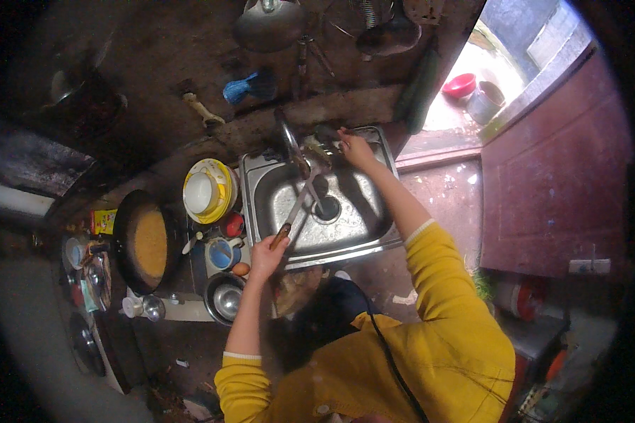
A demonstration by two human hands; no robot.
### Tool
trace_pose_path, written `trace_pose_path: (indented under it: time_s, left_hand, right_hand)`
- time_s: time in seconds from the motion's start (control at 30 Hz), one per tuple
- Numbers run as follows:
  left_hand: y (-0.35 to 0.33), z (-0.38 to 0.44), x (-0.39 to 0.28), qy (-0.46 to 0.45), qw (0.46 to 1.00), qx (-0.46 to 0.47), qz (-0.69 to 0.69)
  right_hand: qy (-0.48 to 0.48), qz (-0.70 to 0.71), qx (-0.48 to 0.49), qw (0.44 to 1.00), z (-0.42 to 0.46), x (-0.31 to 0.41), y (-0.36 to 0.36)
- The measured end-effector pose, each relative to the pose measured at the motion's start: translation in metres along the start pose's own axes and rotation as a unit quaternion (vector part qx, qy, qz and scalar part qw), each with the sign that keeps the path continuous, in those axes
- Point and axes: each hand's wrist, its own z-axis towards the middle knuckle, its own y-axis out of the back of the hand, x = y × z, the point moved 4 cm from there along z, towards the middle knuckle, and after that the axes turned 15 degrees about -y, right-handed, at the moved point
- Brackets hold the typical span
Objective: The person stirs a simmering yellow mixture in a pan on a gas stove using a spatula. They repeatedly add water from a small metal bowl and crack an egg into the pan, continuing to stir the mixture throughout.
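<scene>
My left hand [269, 256] grips the brown handle of a knife [298, 208] over the near left side of a stainless steel sink [317, 260]. The knife's blade points up toward the tap [292, 141], where water runs down to the drain [326, 209]. At the sink's back right corner is my right hand [356, 149], its fingertips at a dark object [326, 133] on the rim. Whether those fingers hold it cannot be told. A pale, blurred item [316, 148] lies beside it, behind the tap.
Left of the sink stand stacked yellow-rimmed bowls [203, 193], a cup [224, 254], an egg [241, 269], a metal bowl [225, 298] and a wok [147, 243] with yellowish content. Ladles [270, 24] hang on the wall. A reddish door [553, 195] stands at right.
</scene>
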Motion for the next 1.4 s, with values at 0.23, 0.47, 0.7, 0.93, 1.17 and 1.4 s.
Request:
trace_pose_path:
  time_s: [0.23, 0.47, 0.7, 0.93, 1.17, 1.4]
  left_hand:
    - [-0.003, 0.001, -0.006, 0.016, 0.999, 0.011, -0.025]
    - [-0.004, -0.001, -0.002, 0.034, 0.998, 0.031, -0.033]
    - [-0.012, -0.004, 0.012, 0.022, 0.999, 0.017, -0.030]
    - [-0.006, -0.003, 0.003, 0.022, 0.999, 0.017, -0.017]
    - [-0.007, -0.005, 0.008, 0.024, 0.999, 0.009, -0.036]
    - [0.003, -0.006, -0.008, 0.029, 0.999, 0.033, -0.015]
  right_hand:
    - [0.078, 0.065, -0.154, 0.983, -0.047, 0.050, 0.029]
    - [0.023, 0.129, 0.031, 0.991, -0.134, 0.075, -0.010]
    - [0.058, 0.061, 0.002, 0.996, -0.158, 0.075, -0.030]
    - [0.055, 0.023, -0.016, 0.998, -0.159, 0.077, -0.018]
    - [0.078, -0.100, 0.001, 0.992, -0.160, 0.072, -0.018]
    - [0.086, -0.083, 0.025, 0.993, -0.160, 0.086, -0.011]
